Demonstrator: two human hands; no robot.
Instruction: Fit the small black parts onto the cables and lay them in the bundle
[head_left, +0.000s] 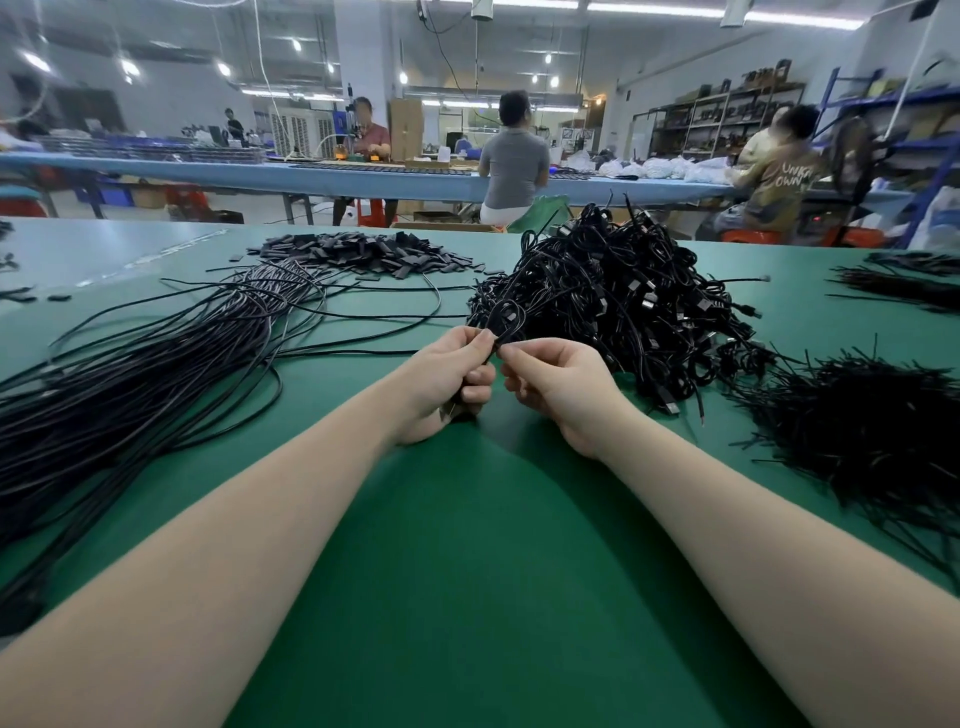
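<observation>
Cable (506, 317), thin, light and floppy, sits pinched between our left hand (447, 382) and right hand (558, 387); we'd judge it best gripped near its end.

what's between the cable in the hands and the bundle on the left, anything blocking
Nothing visible. The cable is pinched between the left hand and right hand, above bare green table. The bundle lies just left of the left hand, with only open mat between.
</observation>
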